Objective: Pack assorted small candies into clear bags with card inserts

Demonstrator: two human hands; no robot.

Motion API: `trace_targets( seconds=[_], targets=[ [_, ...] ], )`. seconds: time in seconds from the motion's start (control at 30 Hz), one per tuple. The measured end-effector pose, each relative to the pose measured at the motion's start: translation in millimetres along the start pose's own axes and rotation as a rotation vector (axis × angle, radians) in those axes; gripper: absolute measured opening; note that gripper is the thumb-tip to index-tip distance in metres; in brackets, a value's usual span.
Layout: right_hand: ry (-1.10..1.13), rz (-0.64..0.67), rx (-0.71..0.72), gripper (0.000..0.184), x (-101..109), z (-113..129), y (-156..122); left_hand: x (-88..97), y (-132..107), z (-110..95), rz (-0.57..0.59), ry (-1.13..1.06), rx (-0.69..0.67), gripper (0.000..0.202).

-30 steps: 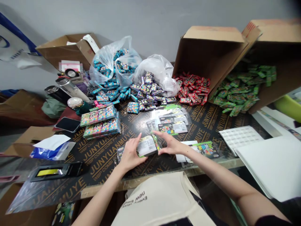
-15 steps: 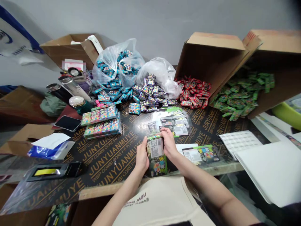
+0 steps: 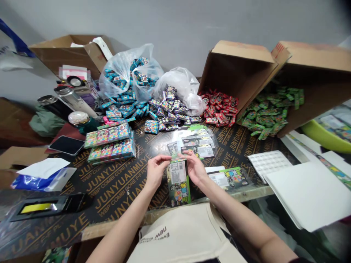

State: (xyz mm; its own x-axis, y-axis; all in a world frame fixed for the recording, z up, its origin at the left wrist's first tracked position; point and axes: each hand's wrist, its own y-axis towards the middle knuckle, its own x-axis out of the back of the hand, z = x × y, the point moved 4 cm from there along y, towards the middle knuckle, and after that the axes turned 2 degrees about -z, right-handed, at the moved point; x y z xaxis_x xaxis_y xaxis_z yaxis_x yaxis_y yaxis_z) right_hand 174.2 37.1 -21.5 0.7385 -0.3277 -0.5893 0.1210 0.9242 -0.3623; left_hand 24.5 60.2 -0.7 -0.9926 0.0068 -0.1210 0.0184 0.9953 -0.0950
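Observation:
Both hands hold one flat printed packet [image 3: 178, 181] upright in front of me, above the near edge of the black board table [image 3: 120, 182]. My left hand [image 3: 155, 171] pinches its top left corner. My right hand [image 3: 195, 168] pinches the top right corner, fingers curled. The packet has a green rim, a white label panel and a colourful wheel picture lower down. A loose pile of similar packets [image 3: 195, 143] lies just beyond my hands, and another packet [image 3: 229, 178] lies flat to the right.
Heaps of small wrapped pieces sit at the back: blue [image 3: 123, 98] in a clear bag, purple [image 3: 170, 109], red [image 3: 219, 109], green [image 3: 267, 109] spilling from tipped cartons. Stacked colourful boxes [image 3: 109, 142], a phone [image 3: 67, 145], flasks [image 3: 71, 98] left. White sheets [image 3: 307, 190] right. Cloth bag [image 3: 186, 233] below.
The packet went from lying sideways between my hands to standing upright. My fingers have shifted up to pinch its top corners. The view has shifted slightly.

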Motion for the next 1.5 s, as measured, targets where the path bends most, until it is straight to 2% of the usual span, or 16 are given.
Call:
trace_targets(
  seconds=[0.13,0.27,0.33,0.53,0.63,0.73,0.83,0.9,0.93,1.03,1.1,1.2,1.27,1.33,1.43,1.5],
  targets=[
    [-0.178,0.048,0.046,0.009,5,2,0,0.9,1,-6,0.109,0.104,-0.061,0.010],
    [-0.414,0.052,0.286,0.009,8,17,-2,0.2,7,-9,0.193,0.199,0.070,0.015],
    [-0.478,0.065,0.342,0.009,9,21,-3,-0.5,10,-11,0.221,0.207,0.131,0.019],
    [-0.530,0.112,0.292,0.017,10,24,2,-1.0,17,-17,0.260,0.292,0.117,0.017],
    [-0.593,0.159,0.319,0.016,8,26,3,-3.8,13,-25,0.323,0.437,-0.015,0.012],
    [-0.709,0.210,0.425,0.015,5,30,-5,-8.1,5,-36,0.384,0.615,-0.276,0.011],
    [-0.872,0.329,0.571,0.019,5,37,-17,-12.2,-1,-38,0.436,0.751,-0.500,0.013],
    [-0.996,0.402,0.629,0.025,16,45,-22,-14.9,-2,-34,0.482,0.827,-0.555,0.017],
    [-1.055,0.390,0.651,0.030,28,51,-21,-16.0,-2,-32,0.500,0.857,-0.566,0.021],
    [-1.243,0.135,0.694,0.035,83,80,-12,-18.5,0,-28,0.512,0.890,-0.577,0.027],
    [-1.389,-0.042,0.607,0.025,125,96,-2,-19.9,3,-26,0.508,0.875,-0.570,0.026],
    [-1.494,-0.102,0.465,0.013,169,105,7,-19.8,12,-13,0.479,0.868,-0.547,0.026],
    [-1.481,-0.091,0.449,0.010,181,104,8,-15.4,23,4,0.428,0.901,-0.515,0.027],
    [-1.451,-0.092,0.456,0.009,181,100,7,-7.6,34,26,0.376,0.975,-0.448,0.029],
    [-1.348,-0.133,0.517,0.010,169,98,0,1.6,42,53,0.338,1.056,-0.368,0.030],
    [-1.220,-0.169,0.616,0.012,157,101,-9,0.6,37,53,0.276,1.003,-0.374,0.030]
  ],
)
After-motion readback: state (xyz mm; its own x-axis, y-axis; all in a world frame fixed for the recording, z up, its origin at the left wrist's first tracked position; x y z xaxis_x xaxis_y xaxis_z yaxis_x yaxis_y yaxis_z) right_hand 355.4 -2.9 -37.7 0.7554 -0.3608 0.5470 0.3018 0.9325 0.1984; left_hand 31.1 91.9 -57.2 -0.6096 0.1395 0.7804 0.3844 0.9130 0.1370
